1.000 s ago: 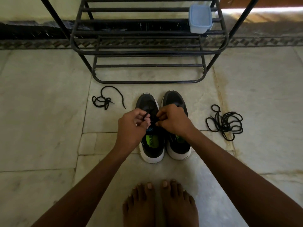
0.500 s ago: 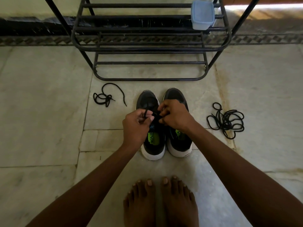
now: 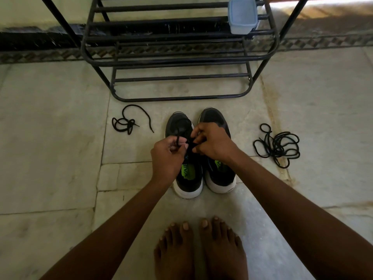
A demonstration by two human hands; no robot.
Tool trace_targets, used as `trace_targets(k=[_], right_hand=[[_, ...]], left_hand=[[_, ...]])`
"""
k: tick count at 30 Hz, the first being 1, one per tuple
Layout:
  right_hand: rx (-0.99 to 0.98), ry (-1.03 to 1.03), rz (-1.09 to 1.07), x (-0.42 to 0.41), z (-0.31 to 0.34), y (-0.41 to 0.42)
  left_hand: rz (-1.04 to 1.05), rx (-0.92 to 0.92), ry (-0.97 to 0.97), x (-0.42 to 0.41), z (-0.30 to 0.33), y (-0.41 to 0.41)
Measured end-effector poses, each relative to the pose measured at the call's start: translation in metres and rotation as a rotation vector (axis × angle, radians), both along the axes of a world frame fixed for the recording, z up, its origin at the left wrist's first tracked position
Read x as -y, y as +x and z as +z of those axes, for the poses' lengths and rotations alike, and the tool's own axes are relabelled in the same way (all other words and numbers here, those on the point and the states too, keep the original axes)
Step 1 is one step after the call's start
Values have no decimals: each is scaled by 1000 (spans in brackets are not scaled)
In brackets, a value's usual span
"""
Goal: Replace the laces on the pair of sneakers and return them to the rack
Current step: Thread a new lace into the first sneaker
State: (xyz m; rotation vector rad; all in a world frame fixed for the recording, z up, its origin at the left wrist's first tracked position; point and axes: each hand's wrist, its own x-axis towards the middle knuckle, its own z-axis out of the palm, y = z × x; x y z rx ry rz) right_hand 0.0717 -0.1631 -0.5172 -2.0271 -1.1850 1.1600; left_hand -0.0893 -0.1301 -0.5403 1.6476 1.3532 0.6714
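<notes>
Two black sneakers with white soles stand side by side on the floor, the left sneaker (image 3: 188,178) and the right sneaker (image 3: 219,176), toes toward the rack. My left hand (image 3: 166,156) pinches a black lace (image 3: 178,133) that loops up over the left sneaker's toe. My right hand (image 3: 212,142) pinches the same lace over that sneaker's tongue. A single loose black lace (image 3: 126,123) lies on the floor to the left. A tangled bundle of black laces (image 3: 277,145) lies to the right.
A black metal shoe rack (image 3: 177,57) stands just beyond the sneakers, with a pale blue lidded container (image 3: 242,15) on an upper shelf. My bare feet (image 3: 201,245) are on the stone floor (image 3: 50,138) just behind the sneakers.
Both hands have risen slightly over the left sneaker, drawing a loop of lace up above its toe. The view has shifted a little nearer.
</notes>
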Motion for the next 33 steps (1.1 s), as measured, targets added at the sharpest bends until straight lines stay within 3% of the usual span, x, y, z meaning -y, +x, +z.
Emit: trace_targets(k=[7,17,24,33], right_hand=[[-11,15,2,0,2,1],[-150,41,-9,0,2,7],[126,104,102,-10,-1,-4],[263,107,165,-13,3,-9]], left_hand=[[-65,-83,74,-2,5,3],[-18,-17,25,-5,1,1],[16,22,-21,-8,-4,-5],[58,85,-78,-11,-1,-6]])
